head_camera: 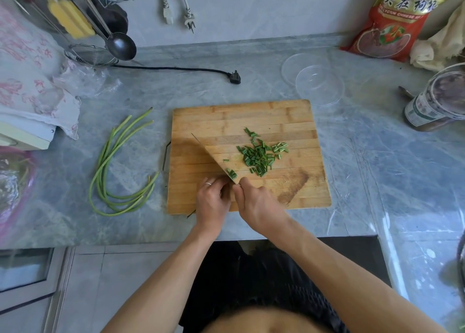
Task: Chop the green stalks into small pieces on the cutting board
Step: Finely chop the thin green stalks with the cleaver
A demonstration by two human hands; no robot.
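A wooden cutting board [251, 116] lies on the grey marble counter. A heap of small chopped green pieces [259, 156] sits near its middle. My right hand [256, 206] grips the handle of a cleaver [216, 156] whose blade stands edge-down on the board, pointing up and left. A few cut pieces [232, 173] lie against the blade near the handle. My left hand [211, 201], with a ring, has its fingers curled down on stalks just left of the blade; the stalks under it are mostly hidden. Several long whole green stalks [110, 171] lie on the counter left of the board.
A clear glass bowl [319, 84] stands behind the board to the right. A jar [437, 103] and a red bag [392, 25] are at the far right. A black plug and cord [234, 77] lie behind the board. A ladle and strainer rack [100, 45] are back left.
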